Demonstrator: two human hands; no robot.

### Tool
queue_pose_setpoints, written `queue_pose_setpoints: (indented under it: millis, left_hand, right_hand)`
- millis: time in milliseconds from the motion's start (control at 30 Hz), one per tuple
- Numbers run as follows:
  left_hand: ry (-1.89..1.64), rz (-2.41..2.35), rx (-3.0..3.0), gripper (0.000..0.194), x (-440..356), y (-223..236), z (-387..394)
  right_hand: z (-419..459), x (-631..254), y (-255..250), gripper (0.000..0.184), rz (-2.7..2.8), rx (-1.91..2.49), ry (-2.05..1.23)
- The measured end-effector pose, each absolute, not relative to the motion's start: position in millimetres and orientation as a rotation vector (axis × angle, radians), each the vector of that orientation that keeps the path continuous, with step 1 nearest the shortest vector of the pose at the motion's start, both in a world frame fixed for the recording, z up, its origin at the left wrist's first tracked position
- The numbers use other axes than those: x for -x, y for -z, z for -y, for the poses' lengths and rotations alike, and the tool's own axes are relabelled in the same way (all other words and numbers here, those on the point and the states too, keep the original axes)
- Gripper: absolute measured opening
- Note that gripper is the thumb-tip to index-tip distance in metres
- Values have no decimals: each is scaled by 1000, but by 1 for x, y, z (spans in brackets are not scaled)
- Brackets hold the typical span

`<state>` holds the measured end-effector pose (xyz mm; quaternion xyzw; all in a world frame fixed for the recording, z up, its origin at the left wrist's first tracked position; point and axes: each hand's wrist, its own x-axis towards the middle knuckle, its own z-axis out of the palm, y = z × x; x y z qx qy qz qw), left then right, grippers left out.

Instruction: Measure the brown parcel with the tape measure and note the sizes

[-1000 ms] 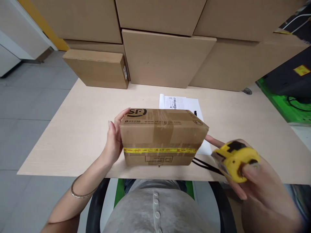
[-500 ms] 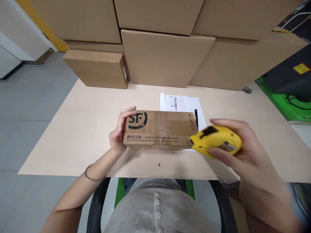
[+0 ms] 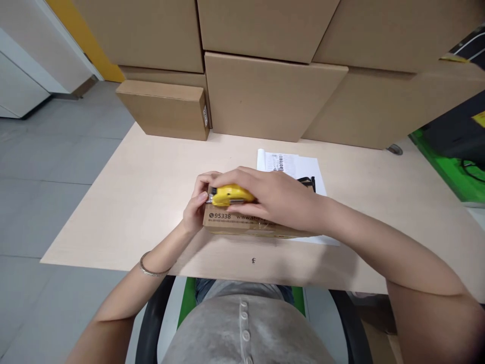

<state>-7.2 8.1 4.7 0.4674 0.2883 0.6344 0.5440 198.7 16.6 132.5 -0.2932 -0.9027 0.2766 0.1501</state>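
Yellow tape measure (image 3: 232, 195): in right hand (image 3: 284, 197), over the box's left part.
Right hand: I see fingers and thumb clamped on the tape measure.
Left hand (image 3: 195, 206): clamped on the box's left end, fingertips by the tape measure's nose.
Box (image 3: 242, 225): over table (image 3: 136, 202), near my edge, overlapping papers (image 3: 309, 167).
Cartons (image 3: 265, 96): behind, at table's far side.

Colours and patterns around the brown box (image 3: 227, 226) I have in view.
On its top I see black print; above it, my yellow and black tape measure (image 3: 232, 195); below it, a mottled grey shirt (image 3: 215, 328); behind it, white sheets (image 3: 308, 164) with black print, on a pale wood-toned table (image 3: 151, 202).
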Motion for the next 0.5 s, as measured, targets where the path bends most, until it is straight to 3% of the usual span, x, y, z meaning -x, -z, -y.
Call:
queue_pose_setpoints:
  millis: [300,500]
  left_hand:
    - [-1412,-507,-1136,25,15,3,-17]
    - [-1439,-542,-1176,26,17,5,-18]
  right_hand:
    - [21,-365,-114,42,2236,1254,-646]
    - [35,-381,-96,39,2122,1312,-624]
